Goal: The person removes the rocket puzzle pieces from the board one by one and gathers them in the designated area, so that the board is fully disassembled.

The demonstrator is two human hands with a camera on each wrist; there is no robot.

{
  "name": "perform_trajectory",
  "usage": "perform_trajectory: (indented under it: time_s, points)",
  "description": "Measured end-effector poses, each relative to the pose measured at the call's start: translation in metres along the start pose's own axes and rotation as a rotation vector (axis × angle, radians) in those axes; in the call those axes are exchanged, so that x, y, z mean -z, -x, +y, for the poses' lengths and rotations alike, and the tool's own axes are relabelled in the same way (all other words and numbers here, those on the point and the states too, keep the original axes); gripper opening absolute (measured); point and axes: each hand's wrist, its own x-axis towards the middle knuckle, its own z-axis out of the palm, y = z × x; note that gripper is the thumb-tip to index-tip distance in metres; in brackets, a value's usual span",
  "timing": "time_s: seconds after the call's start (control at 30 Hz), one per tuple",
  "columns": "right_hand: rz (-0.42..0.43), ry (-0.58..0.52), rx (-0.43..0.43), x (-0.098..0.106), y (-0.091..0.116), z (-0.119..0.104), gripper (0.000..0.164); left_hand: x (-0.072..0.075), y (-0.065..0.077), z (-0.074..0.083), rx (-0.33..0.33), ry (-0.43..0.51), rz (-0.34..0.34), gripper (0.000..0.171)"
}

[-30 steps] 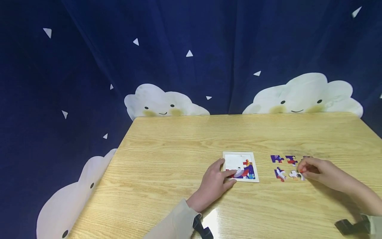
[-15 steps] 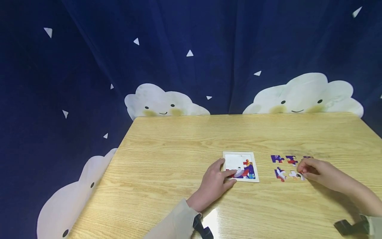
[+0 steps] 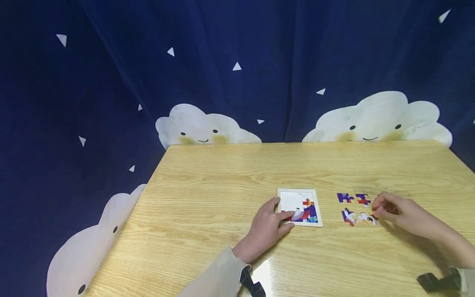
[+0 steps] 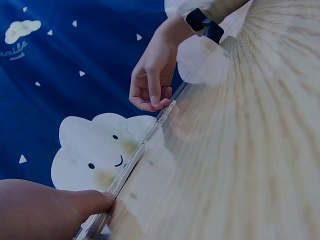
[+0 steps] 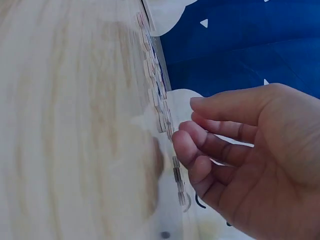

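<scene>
My left hand [image 3: 264, 226] rests at the lower left corner of a small white-framed jigsaw tray [image 3: 281, 190]. One finger lies straight over the fitted pieces [image 3: 311, 214] along its bottom and right. In the left wrist view, the thumb [image 4: 95, 202] touches the tray's edge. To the right, my right hand [image 3: 398, 212] hovers over loose jigsaw pieces, fingers loosely bent. The right wrist view shows nothing between thumb and fingers [image 5: 200, 142]. Its fingertips are right beside a white-and-orange jigsaw piece [image 3: 365, 218]. Another loose piece lies partly hidden behind this hand.
More loose jigsaw pieces lie between the hands: a purple one [image 3: 344, 198], a purple-and-red one [image 3: 361, 199] and a purple-and-white one [image 3: 348, 216]. All sit on a wood-grain table [image 3: 222, 177]. A dark blue curtain [image 3: 222, 37] with white clouds hangs behind it.
My right hand has shifted slightly at the same piece, its fingertips raised a little and spread a bit. The white-and-orange piece has barely moved. My left hand and the tray stay in place.
</scene>
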Motion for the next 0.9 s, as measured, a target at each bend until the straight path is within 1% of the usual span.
perform_trajectory:
  time_s: [0.1,0.23,0.47,0.67,0.9]
  points:
    - [0.033,0.013,-0.002,0.001,-0.001,-0.005,0.01,0.0,0.0,0.0,0.008,0.005,-0.009,0.031]
    - [0.048,-0.023,0.013,-0.001,-0.004,-0.014,0.009,0.001,0.0,0.0,0.015,0.005,-0.014,0.031]
    - [0.026,-0.105,0.059,-0.012,-0.012,-0.028,0.012,0.0,0.0,0.0,0.005,0.001,0.0,0.03]
    - [0.012,-0.123,0.094,-0.022,-0.021,-0.043,0.012,0.0,0.0,0.0,0.01,-0.002,-0.003,0.03]
    - [-0.019,-0.143,0.097,-0.034,-0.033,-0.06,0.01,0.0,0.0,0.001,0.013,0.0,-0.003,0.031]
